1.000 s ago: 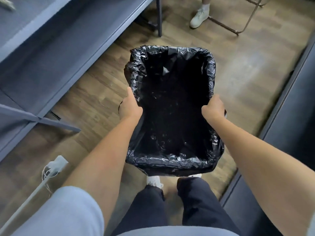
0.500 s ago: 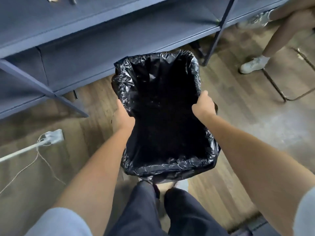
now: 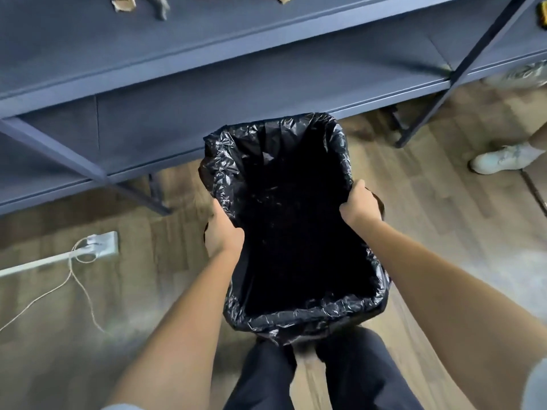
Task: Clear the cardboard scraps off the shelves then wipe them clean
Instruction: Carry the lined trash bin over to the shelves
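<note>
1 bin point(image 3: 296, 318) w/ black liner point(image 3: 225, 173), my 2 hands on it. 2 shelf levels: upper shelf point(image 3: 88, 48), lower shelf point(image 3: 236, 93). Approx 3 cardboard scraps point(image 3: 124, 2) lie on the upper one at the top edge, partly cut off. 1 white power strip point(image 3: 102, 241) on the floor point(image 3: 444, 232) to my left, 1 other person's shoe point(image 3: 500, 159) far right. Vs 0.5 s ago: same grip both sides, more upper shelf shows, 3 scraps vs 1. Arms reach fwd & down. Left hand point(image 3: 222, 232) clamps left rim, thumb inside on liner; right hand point(image 3: 359, 207) curls over right rim.
</note>
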The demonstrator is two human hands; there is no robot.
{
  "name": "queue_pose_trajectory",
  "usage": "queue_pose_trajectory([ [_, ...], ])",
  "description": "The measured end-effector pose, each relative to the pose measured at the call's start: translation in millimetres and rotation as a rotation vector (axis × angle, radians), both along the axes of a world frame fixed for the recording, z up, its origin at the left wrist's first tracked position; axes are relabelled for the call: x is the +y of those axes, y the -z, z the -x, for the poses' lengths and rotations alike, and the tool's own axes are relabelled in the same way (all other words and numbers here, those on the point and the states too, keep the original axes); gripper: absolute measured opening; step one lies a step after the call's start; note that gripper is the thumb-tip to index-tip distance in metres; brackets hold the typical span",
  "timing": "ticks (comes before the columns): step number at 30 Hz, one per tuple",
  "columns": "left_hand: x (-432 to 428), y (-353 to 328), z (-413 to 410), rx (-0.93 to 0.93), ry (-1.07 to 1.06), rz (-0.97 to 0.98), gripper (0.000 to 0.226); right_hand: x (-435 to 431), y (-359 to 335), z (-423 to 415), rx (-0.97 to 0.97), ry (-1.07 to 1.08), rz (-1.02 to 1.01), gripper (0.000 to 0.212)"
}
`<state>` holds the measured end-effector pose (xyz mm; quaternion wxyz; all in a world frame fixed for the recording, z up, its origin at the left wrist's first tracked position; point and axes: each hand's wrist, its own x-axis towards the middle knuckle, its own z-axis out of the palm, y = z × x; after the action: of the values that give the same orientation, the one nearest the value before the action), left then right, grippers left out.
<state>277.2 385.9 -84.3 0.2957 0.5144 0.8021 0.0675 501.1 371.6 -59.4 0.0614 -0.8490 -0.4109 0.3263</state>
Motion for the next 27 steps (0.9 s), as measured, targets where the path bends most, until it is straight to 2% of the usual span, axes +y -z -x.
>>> queue_pose_trajectory([
  [6, 44, 59, -26, 0.044, -0.043, 0.008, 0.066, 54, 66, -25, 0.034, -0.035, 0.001, 0.021],
  [11, 66, 98, -49, 0.001, -0.11, -0.015, 0.065, 91, 98, -47, 0.035, -0.083, -0.027, 0.021],
  [21, 99, 130, -72, 0.04, -0.173, -0.014, 0.061, 143, 127, -67, 0.04, -0.141, -0.064, 0.018],
  [27, 112, 148, -79, 0.038, -0.144, -0.012, 0.069, 148, 150, -79, 0.058, -0.096, -0.037, 0.016],
])
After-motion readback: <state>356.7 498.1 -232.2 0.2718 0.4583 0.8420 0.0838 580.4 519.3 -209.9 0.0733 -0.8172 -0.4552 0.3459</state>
